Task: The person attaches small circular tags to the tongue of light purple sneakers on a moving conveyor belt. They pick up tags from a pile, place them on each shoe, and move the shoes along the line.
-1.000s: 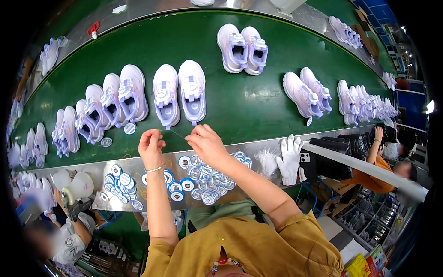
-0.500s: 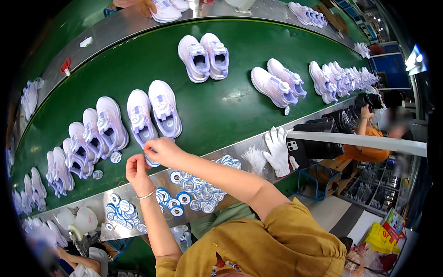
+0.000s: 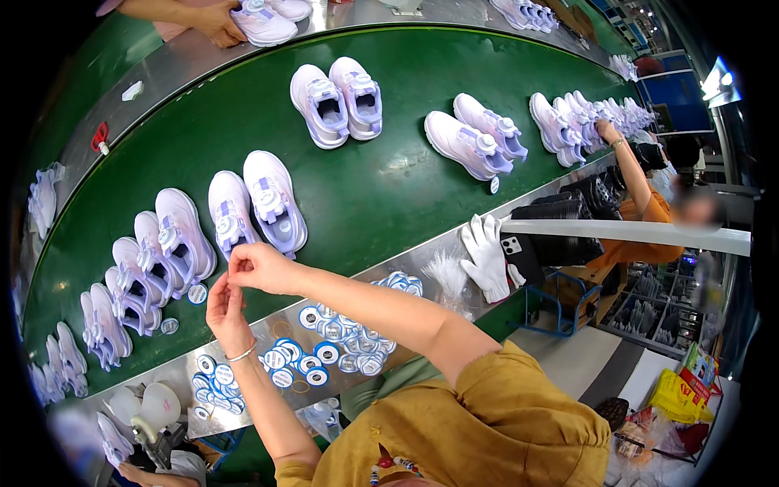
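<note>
My left hand (image 3: 228, 315) and my right hand (image 3: 266, 269) meet at their fingertips, just above the near edge of the green belt (image 3: 389, 203). Both are closed in a pinch. Whatever lies between the fingers is too small to make out. Right behind them stands a pair of white and lilac sneakers (image 3: 272, 191); my right hand covers the heel of the left shoe. Round blue-and-white tags (image 3: 361, 349) lie in a loose heap on the metal ledge below my right forearm. Another tag heap (image 3: 217, 388) is beside my left wrist.
More sneakers (image 3: 185, 231) line the belt leftward, some with a round tag (image 3: 197, 293) beside them. A white glove (image 3: 484, 258), a phone (image 3: 523, 252) and white strings (image 3: 446, 276) lie on the ledge. Co-workers' hands (image 3: 606, 131) touch shoes at the right and far left.
My hands have shifted slightly left and their fingertips have come together. A round tag seen below my right hand is out of sight. The orange-clad co-worker's arm now reaches to the shoes.
</note>
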{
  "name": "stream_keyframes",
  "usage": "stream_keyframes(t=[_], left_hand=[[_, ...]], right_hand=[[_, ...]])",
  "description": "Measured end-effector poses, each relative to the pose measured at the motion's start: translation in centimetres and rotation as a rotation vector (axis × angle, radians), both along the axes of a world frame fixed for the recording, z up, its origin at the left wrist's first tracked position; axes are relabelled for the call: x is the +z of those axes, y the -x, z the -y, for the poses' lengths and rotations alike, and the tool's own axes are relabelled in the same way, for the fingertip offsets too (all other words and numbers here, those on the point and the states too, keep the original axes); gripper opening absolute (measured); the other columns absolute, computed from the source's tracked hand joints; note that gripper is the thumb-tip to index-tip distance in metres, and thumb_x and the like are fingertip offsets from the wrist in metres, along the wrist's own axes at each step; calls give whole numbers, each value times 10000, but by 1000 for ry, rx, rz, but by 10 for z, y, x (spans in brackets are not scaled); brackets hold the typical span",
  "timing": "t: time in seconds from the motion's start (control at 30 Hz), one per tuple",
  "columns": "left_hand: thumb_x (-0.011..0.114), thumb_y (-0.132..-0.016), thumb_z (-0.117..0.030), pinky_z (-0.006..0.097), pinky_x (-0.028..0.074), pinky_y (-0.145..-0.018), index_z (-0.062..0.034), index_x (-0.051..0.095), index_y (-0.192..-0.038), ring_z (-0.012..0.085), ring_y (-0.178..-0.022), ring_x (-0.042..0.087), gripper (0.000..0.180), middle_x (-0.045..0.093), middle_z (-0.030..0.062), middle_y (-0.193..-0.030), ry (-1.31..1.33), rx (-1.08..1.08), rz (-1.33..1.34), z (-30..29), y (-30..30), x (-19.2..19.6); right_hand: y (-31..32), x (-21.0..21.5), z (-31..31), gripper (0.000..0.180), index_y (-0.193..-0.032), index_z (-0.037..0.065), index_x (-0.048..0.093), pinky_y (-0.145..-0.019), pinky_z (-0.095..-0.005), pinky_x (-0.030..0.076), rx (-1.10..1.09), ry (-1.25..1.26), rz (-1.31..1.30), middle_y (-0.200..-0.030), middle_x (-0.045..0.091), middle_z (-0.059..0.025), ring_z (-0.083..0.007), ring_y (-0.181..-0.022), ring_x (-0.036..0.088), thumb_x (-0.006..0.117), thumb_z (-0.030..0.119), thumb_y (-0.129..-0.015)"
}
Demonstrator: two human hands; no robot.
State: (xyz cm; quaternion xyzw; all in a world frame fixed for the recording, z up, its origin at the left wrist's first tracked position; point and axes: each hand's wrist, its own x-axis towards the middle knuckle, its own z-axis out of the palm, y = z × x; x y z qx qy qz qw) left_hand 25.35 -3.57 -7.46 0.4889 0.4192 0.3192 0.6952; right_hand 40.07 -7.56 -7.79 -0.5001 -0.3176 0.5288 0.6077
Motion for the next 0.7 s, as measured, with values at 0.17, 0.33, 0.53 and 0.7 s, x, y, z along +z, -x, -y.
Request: stream_keyframes(t=[0.17, 0.33, 0.53, 0.7], left_hand=[[610, -846, 13, 184, 442, -759, 7, 572, -1152, 73, -850, 567, 308, 624, 20, -945, -26, -59, -14, -2, 1, 5], [608, -834, 33, 194, 448, -794, 20, 552, -1192, 79, -862, 575, 363, 632, 31, -945, 6, -110, -4, -6, 7, 3], [597, -827, 57, 209, 456, -805, 41, 526, -1219, 94, -855, 592, 399, 647, 54, -933, 61, -85, 66, -3, 5, 3], [610, -826, 41, 228, 451, -812, 31, 544, -1194, 114, -852, 588, 374, 646, 65, -942, 15, -55, 5, 2, 2, -2]], right_hand=[[-7, 1, -1, 156, -737, 11, 590, -570, -252, 434, 75, 75, 113, -681, 587, -32, -96, -636, 526, 701, 121, -743], [-13, 3, 1, 177, -721, 20, 595, -553, -242, 413, 158, 110, 110, -668, 567, -20, -88, -627, 503, 727, 139, -726], [-13, 3, 3, 176, -701, 28, 594, -555, -241, 415, 215, 111, 89, -661, 566, -14, -81, -635, 504, 736, 131, -724], [-20, -3, 10, 157, -746, 13, 626, -569, -253, 427, 230, 51, 151, -704, 576, -27, -94, -643, 518, 713, 143, -749]])
